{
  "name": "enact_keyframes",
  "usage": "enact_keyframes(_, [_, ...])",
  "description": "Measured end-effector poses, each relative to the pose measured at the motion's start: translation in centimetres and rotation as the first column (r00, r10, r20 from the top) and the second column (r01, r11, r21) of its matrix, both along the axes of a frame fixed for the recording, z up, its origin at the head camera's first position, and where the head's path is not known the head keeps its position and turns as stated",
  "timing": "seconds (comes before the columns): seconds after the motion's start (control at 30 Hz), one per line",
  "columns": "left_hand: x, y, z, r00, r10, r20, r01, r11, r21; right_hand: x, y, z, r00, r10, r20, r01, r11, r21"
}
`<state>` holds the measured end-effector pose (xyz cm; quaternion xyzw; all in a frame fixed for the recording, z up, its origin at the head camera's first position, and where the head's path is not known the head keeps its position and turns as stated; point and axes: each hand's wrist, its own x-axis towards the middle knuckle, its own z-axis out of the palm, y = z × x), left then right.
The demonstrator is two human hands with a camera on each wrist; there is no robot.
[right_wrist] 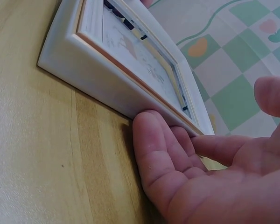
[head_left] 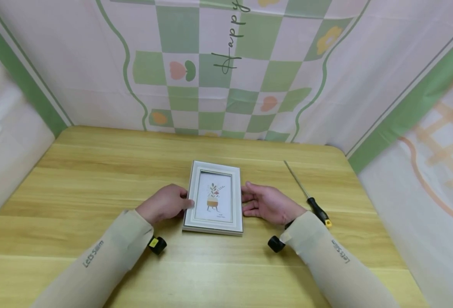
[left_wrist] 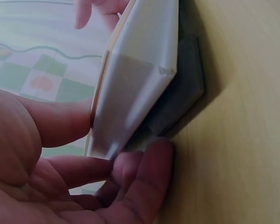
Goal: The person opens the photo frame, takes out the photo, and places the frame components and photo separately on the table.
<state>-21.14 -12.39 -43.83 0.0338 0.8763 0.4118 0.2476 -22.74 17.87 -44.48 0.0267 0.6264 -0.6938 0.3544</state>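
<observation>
A white picture frame (head_left: pixel 189 223) lies face up on the wooden table, showing a print of a plant in a pot. My left hand (head_left: pixel 166 202) grips its left edge, thumb on the front rim and fingers curled below. In the left wrist view the picture frame (left_wrist: pixel 140 56) is lifted a little on that side, with a dark backing piece (left_wrist: pixel 182 88) under it. On the other side, my right hand (head_left: pixel 266 201) has its fingers against the frame's side wall, thumb held apart, as the right wrist view shows with the fingertips (right_wrist: pixel 149 126) at the table.
A screwdriver (head_left: pixel 319 210) with a black and yellow handle lies right of my right hand, its shaft pointing away. The wooden table (head_left: pixel 95 171) ends at a patterned cloth (head_left: pixel 215 98) behind, with more cloth at both sides.
</observation>
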Motion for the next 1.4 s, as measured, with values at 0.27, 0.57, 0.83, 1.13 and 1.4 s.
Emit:
enact_keyframes(0.27, [0.0, -0.2, -0.2, 1.000, 0.011, 0.004, -0.011, 1.000, 0.025, 0.0, 0.0, -0.1, 1.000, -0.006, -0.002, 0.006, 1.000, -0.004])
enact_keyframes(0.57, [0.3, 0.1, 0.0, 0.996, -0.017, -0.091, 0.004, 0.990, -0.141, 0.2, -0.1, -0.2, 1.000, -0.019, 0.000, 0.019, 1.000, -0.016])
enact_keyframes(0.83, [0.6, 0.2, -0.1, 0.988, -0.026, -0.150, 0.001, 0.986, -0.169, 0.2, -0.1, -0.1, 0.999, -0.043, -0.034, 0.043, 0.999, 0.006])
enact_keyframes(1.13, [0.9, -0.1, -0.5, 0.989, -0.023, -0.147, 0.007, 0.994, -0.107, 0.7, -0.2, 0.1, 0.996, -0.036, -0.077, 0.038, 0.999, 0.028])
enact_keyframes(1.4, [1.0, -0.2, -0.6, 0.992, -0.006, -0.126, -0.004, 0.997, -0.076, 0.9, -0.3, 0.1, 0.996, -0.078, -0.040, 0.078, 0.997, 0.005])
